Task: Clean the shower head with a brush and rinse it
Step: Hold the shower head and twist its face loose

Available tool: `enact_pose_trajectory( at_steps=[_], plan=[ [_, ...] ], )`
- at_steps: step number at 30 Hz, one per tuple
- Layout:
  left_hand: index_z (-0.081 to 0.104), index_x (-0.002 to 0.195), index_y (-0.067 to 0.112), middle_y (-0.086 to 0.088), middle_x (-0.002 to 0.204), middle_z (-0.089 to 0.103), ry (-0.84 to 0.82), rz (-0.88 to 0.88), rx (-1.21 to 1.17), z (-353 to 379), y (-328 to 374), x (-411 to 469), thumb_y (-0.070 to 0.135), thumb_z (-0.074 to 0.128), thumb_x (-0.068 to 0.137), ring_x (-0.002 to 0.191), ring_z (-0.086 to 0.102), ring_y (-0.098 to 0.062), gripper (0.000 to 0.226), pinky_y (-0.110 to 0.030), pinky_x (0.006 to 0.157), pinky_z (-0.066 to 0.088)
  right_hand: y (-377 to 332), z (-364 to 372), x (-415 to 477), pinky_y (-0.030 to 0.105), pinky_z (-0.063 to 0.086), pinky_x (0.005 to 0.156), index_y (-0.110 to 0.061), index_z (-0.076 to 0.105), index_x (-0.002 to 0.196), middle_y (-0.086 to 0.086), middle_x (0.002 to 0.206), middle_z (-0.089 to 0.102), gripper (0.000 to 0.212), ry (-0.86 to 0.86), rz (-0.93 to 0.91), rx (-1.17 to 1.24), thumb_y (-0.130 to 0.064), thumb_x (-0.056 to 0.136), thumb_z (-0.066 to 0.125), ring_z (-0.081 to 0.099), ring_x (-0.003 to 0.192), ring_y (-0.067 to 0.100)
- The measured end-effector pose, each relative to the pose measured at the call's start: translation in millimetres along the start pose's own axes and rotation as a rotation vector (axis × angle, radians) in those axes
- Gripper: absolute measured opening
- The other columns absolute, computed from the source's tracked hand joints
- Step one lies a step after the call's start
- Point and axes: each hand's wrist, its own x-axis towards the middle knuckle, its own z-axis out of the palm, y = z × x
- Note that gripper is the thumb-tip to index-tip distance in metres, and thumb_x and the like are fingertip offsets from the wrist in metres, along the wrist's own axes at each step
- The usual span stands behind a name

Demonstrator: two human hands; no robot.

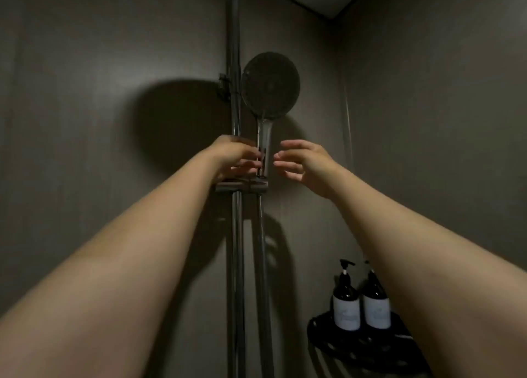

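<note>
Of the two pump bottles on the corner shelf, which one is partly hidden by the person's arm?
The right-hand pump bottle: the right forearm crosses in front of its pump and shoulder. The left-hand pump bottle shows whole, pump included.

I can read no text here: the pale labels (346,311) on the two dark pump bottles (344,288) carry faint marks, too dim and blurred to make out.

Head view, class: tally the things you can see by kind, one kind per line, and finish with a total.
Shower head: 1
Pump bottles: 2
Corner shelf: 1
Riser rail: 1
Hands: 2, left hand, right hand
Total: 7
</note>
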Motion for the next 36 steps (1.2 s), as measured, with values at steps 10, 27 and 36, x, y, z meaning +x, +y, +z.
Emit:
enact_pose_trajectory(
  at_steps=[10,27,36],
  plan=[
    [0.059,0.111,0.011,-0.014,0.115,0.061,0.151,0.059,0.145,6.9,2.7,44.2,0.013,0.048,0.095,0.103,0.060,-0.026,0.019,-0.040,0.090,0.053,17.7,3.5,53.1,0.023,0.052,0.055,-0.009,0.056,0.114,0.006,0.081,0.064,0.027,0.138,0.011,-0.028,0.000,0.088,0.056,0.061,0.067,0.014],
    [0.050,0.128,0.011,-0.014,0.123,0.058,0.169,0.115,0.636,32.5,-15.0,59.5,0.012,0.058,0.090,0.113,0.058,-0.029,0.039,-0.043,0.098,0.049,46.9,18.3,73.6,0.023,0.046,0.052,-0.023,0.046,0.131,0.000,0.084,0.059,0.040,0.140,0.028,-0.089,-0.011,0.093,0.051,0.058,0.067,0.012],
    [0.053,0.127,0.009,-0.014,0.128,0.057,0.278,0.176,0.547,32.7,-16.2,67.7,0.009,0.054,0.093,0.118,0.055,-0.028,0.034,-0.038,0.100,0.047,45.7,17.4,83.7,0.025,0.049,0.053,-0.025,0.045,0.134,0.003,0.086,0.063,0.044,0.143,-0.003,-0.019,-0.011,0.093,0.052,0.062,0.070,0.015]
  ],
)
